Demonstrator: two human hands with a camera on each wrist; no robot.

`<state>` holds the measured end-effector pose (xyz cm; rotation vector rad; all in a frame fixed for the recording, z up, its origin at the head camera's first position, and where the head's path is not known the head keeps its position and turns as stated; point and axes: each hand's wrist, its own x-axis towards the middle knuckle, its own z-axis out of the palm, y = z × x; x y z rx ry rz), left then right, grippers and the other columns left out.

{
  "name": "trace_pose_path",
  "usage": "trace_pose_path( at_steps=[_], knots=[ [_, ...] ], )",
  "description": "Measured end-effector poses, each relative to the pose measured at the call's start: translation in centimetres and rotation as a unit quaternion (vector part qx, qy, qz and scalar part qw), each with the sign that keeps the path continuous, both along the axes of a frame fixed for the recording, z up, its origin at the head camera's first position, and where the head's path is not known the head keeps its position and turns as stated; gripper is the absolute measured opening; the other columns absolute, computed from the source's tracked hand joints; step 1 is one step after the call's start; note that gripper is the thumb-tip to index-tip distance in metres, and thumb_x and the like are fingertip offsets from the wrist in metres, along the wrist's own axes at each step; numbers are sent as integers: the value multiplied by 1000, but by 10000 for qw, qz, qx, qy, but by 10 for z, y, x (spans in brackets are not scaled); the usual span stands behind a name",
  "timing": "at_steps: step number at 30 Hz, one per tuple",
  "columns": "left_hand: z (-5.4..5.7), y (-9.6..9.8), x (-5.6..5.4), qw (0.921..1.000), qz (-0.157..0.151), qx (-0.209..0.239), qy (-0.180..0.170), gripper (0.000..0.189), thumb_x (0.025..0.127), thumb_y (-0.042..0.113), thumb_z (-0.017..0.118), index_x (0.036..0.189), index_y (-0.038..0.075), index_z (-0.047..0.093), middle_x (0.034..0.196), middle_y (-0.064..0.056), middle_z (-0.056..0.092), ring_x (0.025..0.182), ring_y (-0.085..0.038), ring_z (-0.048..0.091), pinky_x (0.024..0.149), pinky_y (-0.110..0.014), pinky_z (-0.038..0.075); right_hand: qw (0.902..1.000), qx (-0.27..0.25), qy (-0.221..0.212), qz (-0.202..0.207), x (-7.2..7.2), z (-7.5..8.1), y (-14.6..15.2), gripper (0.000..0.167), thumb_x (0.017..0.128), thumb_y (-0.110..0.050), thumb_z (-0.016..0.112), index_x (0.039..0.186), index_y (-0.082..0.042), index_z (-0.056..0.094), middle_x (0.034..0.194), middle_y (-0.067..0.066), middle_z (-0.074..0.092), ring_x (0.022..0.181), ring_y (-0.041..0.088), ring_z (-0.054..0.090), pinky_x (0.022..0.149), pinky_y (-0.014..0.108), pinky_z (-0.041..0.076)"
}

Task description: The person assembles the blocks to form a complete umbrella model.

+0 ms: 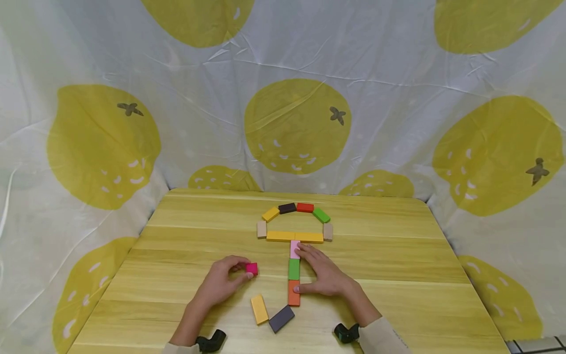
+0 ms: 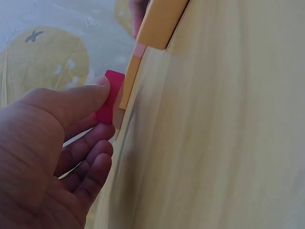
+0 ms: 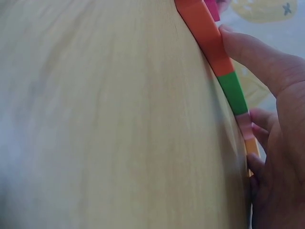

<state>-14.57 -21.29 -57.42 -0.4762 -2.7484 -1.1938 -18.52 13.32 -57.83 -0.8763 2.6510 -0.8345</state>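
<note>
My left hand (image 1: pixel 219 279) pinches a magenta block (image 1: pixel 251 269) between thumb and fingers; the left wrist view shows the block (image 2: pixel 110 97) held upright just off the tabletop. My right hand (image 1: pixel 326 275) spreads over a straight column of blocks. Its thumb touches the orange block (image 1: pixel 294 293) and its fingertips rest on the pink block (image 1: pixel 294 250), with a green block (image 1: pixel 294 269) between them. The pink block meets a bar of two yellow blocks (image 1: pixel 281 236). Below the column lie a dark block (image 1: pixel 281 319) and a yellow-orange block (image 1: pixel 259 309), both slanted.
Above the bar, an arch runs through a yellow block (image 1: pixel 270 214), a black block (image 1: pixel 287 208), a red block (image 1: pixel 305 207) and a green block (image 1: pixel 321 215), with a tan block (image 1: pixel 262 229) at its left end. A lemon-print curtain hangs behind the wooden table (image 1: pixel 389 246).
</note>
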Motion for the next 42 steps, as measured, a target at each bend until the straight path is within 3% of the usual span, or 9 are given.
trace_pose_path(
  at_steps=[10, 18, 25, 33, 42],
  knots=[
    [-2, 10, 6, 9976, -658, -200, -102, 27, 90, 39, 81, 113, 28, 75, 109, 16, 72, 102, -5, 67, 91, -32, 58, 9999, -108, -14, 23, 1, 3, 0, 107, 80, -72, 73, 165, -23, 28, 173, -8, 17, 161, 26, 12, 127, 57, 21],
    [-3, 8, 8, 9968, -695, -382, -34, 26, 88, 42, 82, 111, 32, 75, 106, 23, 70, 104, -4, 66, 94, -35, 56, 10000, -86, -1, 5, 1, 1, 1, 107, 80, -71, 73, 165, -24, 28, 173, -8, 18, 161, 26, 12, 127, 57, 21],
    [-2, 6, 10, 9953, -830, -458, 181, 28, 87, 41, 83, 111, 26, 76, 105, 18, 72, 101, -8, 67, 92, -36, 57, 9999, -100, -11, 26, 1, 2, 0, 107, 81, -70, 74, 165, -23, 27, 173, -8, 17, 161, 26, 12, 127, 57, 21],
    [-1, 3, 10, 9949, -869, -508, -68, 30, 84, 41, 85, 111, 30, 76, 106, 22, 70, 104, -3, 65, 95, -35, 56, 10000, -67, 4, 47, 0, 2, 1, 107, 81, -71, 73, 165, -23, 26, 173, -7, 16, 161, 27, 12, 127, 58, 21],
    [2, 1, 13, 9934, -1089, -342, 86, 19, 91, 34, 79, 109, 28, 76, 108, 18, 72, 106, -6, 67, 96, -38, 57, 9999, -94, -45, 41, 1, 3, 0, 108, 81, -70, 73, 165, -23, 26, 173, -7, 17, 162, 27, 11, 127, 58, 20]
  ],
)
